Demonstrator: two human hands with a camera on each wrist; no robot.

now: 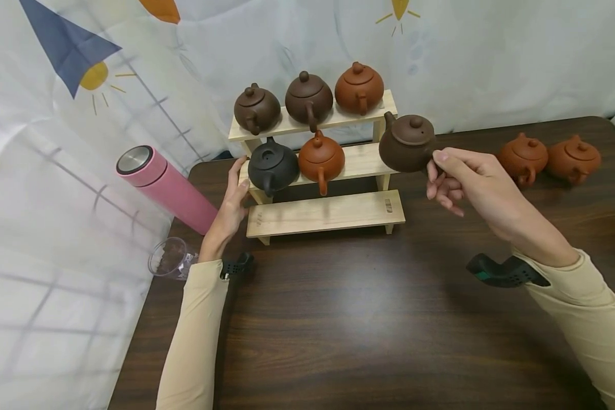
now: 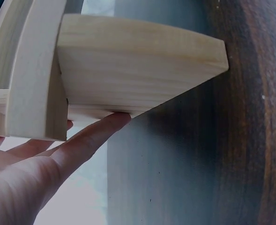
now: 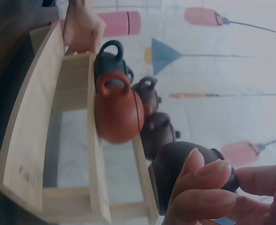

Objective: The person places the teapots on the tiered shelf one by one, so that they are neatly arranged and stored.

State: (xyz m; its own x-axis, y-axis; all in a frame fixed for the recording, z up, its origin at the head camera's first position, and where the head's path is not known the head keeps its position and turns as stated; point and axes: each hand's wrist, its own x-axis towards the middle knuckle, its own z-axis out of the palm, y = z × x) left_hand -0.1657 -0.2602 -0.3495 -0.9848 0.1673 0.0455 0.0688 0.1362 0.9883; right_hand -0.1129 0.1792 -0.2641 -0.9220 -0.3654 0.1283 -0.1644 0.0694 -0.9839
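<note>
My right hand (image 1: pixel 476 182) pinches the handle of a dark brown teapot (image 1: pixel 407 142), holding it raised by the right end of the middle shelf. At that shelf's left end, my left hand (image 1: pixel 230 202) holds the stepped wooden stand (image 1: pixel 325 213); in the left wrist view its fingers (image 2: pixel 93 136) touch the stand's side. A black teapot (image 1: pixel 273 168) and an orange-brown teapot (image 1: pixel 321 159) sit on the middle shelf. Along the top shelf are two dark brown teapots (image 1: pixel 257 108) (image 1: pixel 309 99) and a reddish-brown teapot (image 1: pixel 359 88).
Two orange-brown teapots (image 1: pixel 524 156) (image 1: pixel 575 158) stand on the dark wooden table (image 1: pixel 359 319) at the right. A pink flask (image 1: pixel 171 191) and a clear cup (image 1: pixel 171 259) are left of the stand. A patterned white curtain (image 1: pixel 466 62) hangs behind.
</note>
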